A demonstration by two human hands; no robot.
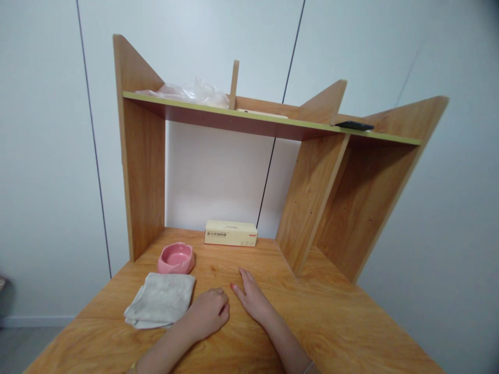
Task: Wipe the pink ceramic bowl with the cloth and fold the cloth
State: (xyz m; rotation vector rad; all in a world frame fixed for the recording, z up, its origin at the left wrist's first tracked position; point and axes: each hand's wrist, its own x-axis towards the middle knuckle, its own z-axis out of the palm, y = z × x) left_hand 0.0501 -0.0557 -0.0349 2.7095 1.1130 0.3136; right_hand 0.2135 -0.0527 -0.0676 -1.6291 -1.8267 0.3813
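Observation:
My left hand rests on the wooden desk with its fingers curled into a loose fist, nothing visible in it. It lies just right of a folded grey cloth. My right hand lies flat on the desk beside it, fingers stretched forward and together, holding nothing. A pink bowl stands empty behind the cloth. A long cream box with a red end lies farther back against the wall.
A wooden hutch stands on the desk, with a shelf overhead and an angled divider at right. Crumpled clear plastic and a dark flat object lie on the shelf. White wall panels surround the desk.

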